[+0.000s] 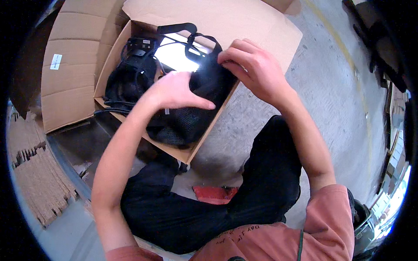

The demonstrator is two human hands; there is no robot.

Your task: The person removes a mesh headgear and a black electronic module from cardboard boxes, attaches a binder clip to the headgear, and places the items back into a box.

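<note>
In front of me an open cardboard box (pixel 204 140) holds a black mesh-fabric bag (pixel 180 126) with black straps (pixel 178 28). A bright white, glossy flat thing (pixel 176 54) shows among the straps; glare hides its kind. My left hand (pixel 180 92) reaches over the bag, its thumb spread away from the fingers, which are partly hidden behind the hand. At the box's right side my right hand (pixel 254 65) has thumb and fingers pinched together on the upper right edge of the black bag.
Dark cables (pixel 115 105) and a small black device (pixel 141 43) lie at the box's left. Wide cardboard flaps (pixel 72 65) fold outward. Beneath, a red object (pixel 213 194) lies between my legs. Cardboard sheets (pixel 41 182) stand far left; concrete floor (pixel 324 87) spreads to the right.
</note>
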